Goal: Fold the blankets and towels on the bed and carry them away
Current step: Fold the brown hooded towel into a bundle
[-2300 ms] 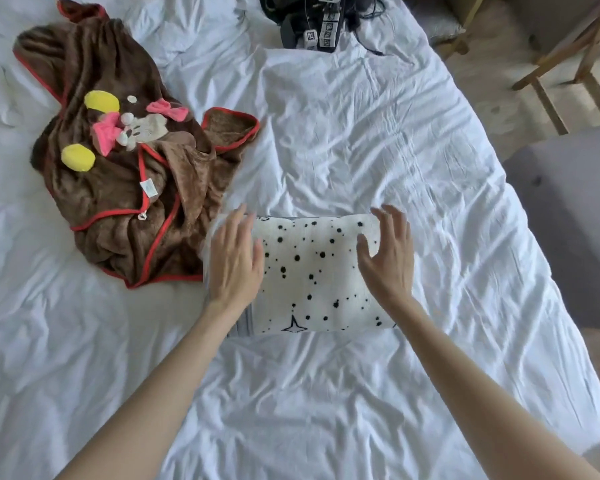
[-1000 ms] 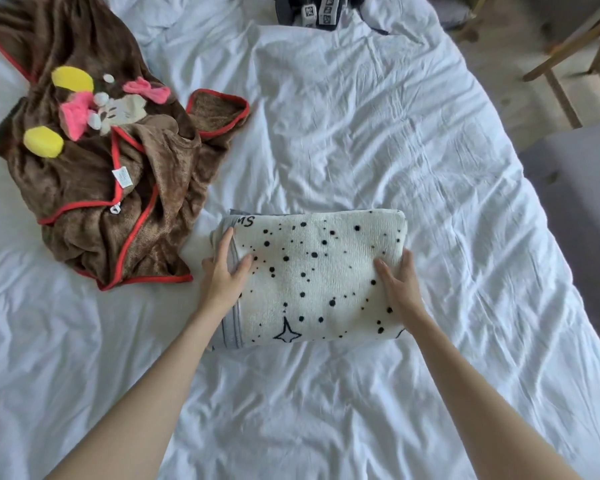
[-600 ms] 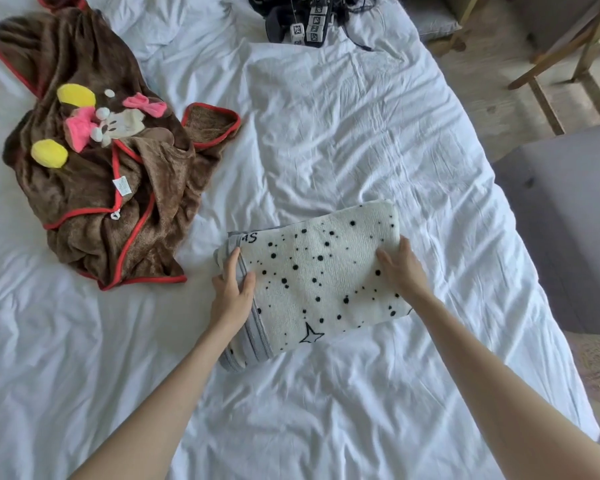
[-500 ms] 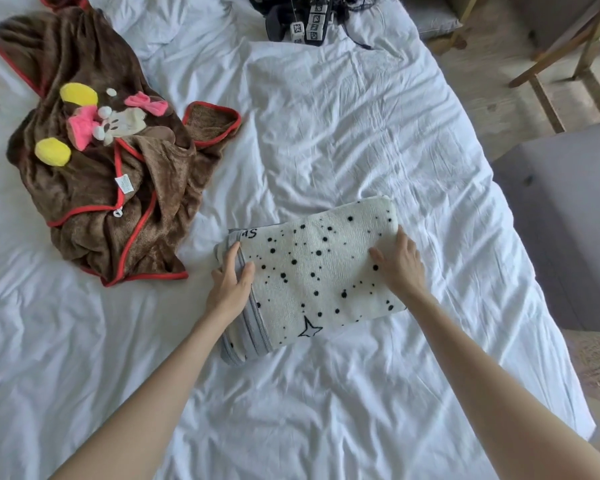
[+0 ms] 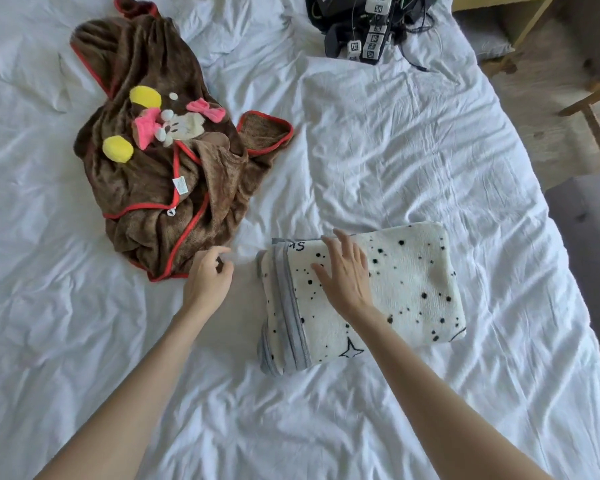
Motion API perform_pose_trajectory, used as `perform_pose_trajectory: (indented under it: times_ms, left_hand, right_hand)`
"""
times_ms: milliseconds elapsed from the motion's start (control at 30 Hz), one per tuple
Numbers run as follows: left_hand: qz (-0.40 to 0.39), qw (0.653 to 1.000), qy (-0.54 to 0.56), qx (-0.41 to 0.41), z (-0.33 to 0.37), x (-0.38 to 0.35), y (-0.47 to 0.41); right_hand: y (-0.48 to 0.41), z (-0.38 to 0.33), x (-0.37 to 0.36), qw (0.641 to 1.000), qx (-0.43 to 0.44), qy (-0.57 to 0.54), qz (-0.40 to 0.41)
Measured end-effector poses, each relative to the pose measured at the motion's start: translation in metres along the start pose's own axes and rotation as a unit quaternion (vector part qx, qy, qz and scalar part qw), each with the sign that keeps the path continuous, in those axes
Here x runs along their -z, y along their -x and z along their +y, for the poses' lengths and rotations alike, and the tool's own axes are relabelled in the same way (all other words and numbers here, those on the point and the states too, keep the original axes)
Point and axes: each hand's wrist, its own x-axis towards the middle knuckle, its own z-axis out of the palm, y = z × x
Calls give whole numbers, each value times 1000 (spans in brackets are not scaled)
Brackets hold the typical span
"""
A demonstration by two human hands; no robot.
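Note:
A folded cream blanket with black dots and grey trim (image 5: pixel 409 285) lies on the white bed (image 5: pixel 395 150), right of centre. My right hand (image 5: pixel 343 271) rests flat on its left part, fingers spread. My left hand (image 5: pixel 207 275) hovers over the sheet just left of the blanket, fingers loosely curled and holding nothing, close to the lower edge of a crumpled brown hooded towel with red trim and a cartoon mouse face (image 5: pixel 167 161), which lies unfolded at the upper left.
A black device with cables and square marker tags (image 5: pixel 368 26) sits at the head of the bed. A grey upholstered seat (image 5: pixel 589 258) stands beside the bed's right edge, and wooden chair legs (image 5: pixel 596 112) are on the floor beyond.
Both hands have left the blanket's ends. The left hand moved left off the blanket toward the brown towel; the right hand slid over to the blanket's left part. The blanket lies flat.

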Motion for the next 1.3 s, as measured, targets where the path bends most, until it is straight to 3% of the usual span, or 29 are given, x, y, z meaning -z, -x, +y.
perform_pose_trajectory:
  times_ms: [300, 467, 667, 833, 1033, 1233, 1300]
  left_hand:
    - [88, 995, -28, 37, -72, 31, -48]
    - [52, 995, -38, 70, -98, 21, -78]
    - [87, 992, 37, -85, -109, 16, -65]
    - [23, 982, 33, -186, -95, 29, -31]
    - [-60, 987, 6, -148, -79, 61, -32]
    - [118, 975, -26, -188, -60, 74, -81]
    - [138, 975, -68, -160, -58, 75, -107]
  right_hand:
    - [-61, -84, -71, 988, 108, 9, -107]
    - [-93, -110, -101, 977, 144, 24, -155]
    - [-110, -138, -115, 969, 212, 28, -127]
    - [-116, -155, -104, 923, 338, 124, -135]
    - [-99, -136, -64, 943, 296, 93, -119]
    - [-85, -119, -29, 956, 236, 63, -162]
    - [-81, -113, -22, 961, 212, 51, -168]
